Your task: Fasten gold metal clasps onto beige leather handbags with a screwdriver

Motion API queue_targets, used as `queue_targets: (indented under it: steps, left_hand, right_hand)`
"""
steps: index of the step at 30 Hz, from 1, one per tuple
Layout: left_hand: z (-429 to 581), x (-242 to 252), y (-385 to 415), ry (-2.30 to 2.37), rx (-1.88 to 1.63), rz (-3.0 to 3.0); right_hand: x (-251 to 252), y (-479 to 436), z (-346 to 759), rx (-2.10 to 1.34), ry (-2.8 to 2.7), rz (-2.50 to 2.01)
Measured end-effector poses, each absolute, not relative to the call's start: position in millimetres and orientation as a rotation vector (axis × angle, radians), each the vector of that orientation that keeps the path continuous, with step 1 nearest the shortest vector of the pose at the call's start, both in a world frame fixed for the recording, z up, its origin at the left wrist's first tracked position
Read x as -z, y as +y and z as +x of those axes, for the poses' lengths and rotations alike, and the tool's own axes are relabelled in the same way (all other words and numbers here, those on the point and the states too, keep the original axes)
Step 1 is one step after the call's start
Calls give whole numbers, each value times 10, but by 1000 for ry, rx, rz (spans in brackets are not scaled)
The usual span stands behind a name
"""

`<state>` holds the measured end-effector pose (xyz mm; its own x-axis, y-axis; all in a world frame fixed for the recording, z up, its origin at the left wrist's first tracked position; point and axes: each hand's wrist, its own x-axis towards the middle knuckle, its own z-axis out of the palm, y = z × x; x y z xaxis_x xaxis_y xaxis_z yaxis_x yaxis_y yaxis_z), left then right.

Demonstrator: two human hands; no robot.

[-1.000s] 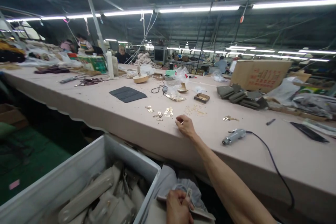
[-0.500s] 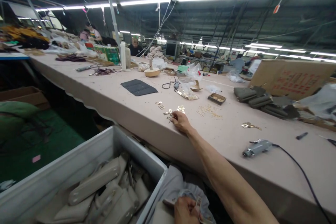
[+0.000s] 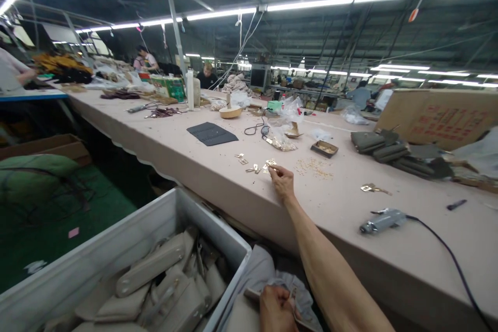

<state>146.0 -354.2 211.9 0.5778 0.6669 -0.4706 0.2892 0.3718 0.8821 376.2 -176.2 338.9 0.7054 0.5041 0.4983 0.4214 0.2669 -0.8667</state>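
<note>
Bin [image 3: 97,251] of cases [image 3: 151,265], tray [image 3: 322,153] of bits, left hand [image 3: 277,308] clutching beige piece [image 3: 243,316], right hand [image 3: 283,181] at plates [image 3: 269,163] near table's [image 3: 350,207] front edge, grip unclear

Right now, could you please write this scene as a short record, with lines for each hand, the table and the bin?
Left hand: holds a beige piece at the lap
Right hand: at the small metal plates, grip unclear
Table: gray power tool at right, cardboard box farther back
Bin: beside the table, with beige items inside
</note>
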Motion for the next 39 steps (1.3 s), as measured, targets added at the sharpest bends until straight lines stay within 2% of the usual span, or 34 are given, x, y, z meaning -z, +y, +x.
queue_targets:
  steps: [7,11,17,22,39]
  left_hand:
    - [1368,-2262,-3564,852,-265,1328]
    - [1324,-2320,-3504,828,-259,1346]
    - [1358,-2154,-3523,779,-232,1294]
    - [1334,-2069,-3544,701,-268,1257]
    - [1321,-2072,-3583,635,-222,1223]
  right_hand:
    - [-3383,-2873,3038,-194,-770,-1120]
    - [-3062,-3713,2676,-239,-649,-1108]
    - [-2427,-4459,2483,-290,-459,-1389]
    - [-2246,-4610,2406,-361,-493,-1545]
    - [-2101,-4613,2356,-391,-605,-1524]
